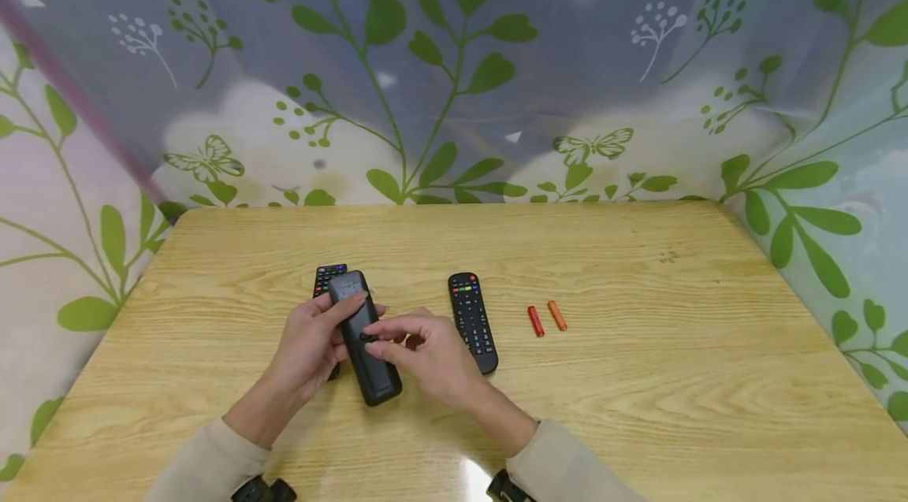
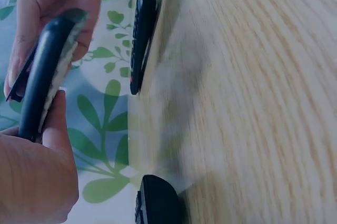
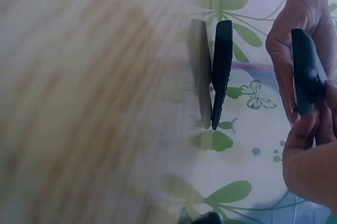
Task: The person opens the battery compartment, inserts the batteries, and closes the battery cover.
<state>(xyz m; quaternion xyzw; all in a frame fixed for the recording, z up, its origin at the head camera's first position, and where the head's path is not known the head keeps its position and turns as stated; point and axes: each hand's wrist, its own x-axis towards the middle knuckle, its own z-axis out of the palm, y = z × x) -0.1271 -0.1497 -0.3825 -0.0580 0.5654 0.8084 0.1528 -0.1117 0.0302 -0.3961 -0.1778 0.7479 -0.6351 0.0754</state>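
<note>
My left hand (image 1: 303, 346) grips a black remote control (image 1: 376, 376) above the table, its back facing up and its button side turned down. The thumb lies along the back near the far end. With thumb and index finger, my right hand (image 1: 438, 360) pinches the battery cover (image 2: 21, 79) at about the middle of the back. In the left wrist view the cover stands tilted off the remote's body. The battery compartment's inside is hidden. The right wrist view shows the same remote (image 3: 306, 69) edge-on between both hands.
A second remote (image 1: 329, 273) lies on the wooden table (image 1: 638, 392), partly hidden beneath the held one. Right of the hands lies a third remote (image 1: 470, 311), buttons up. Beyond it are a red battery (image 1: 535, 321) and an orange battery (image 1: 556, 315). A patterned cloth (image 1: 440, 116) hangs behind.
</note>
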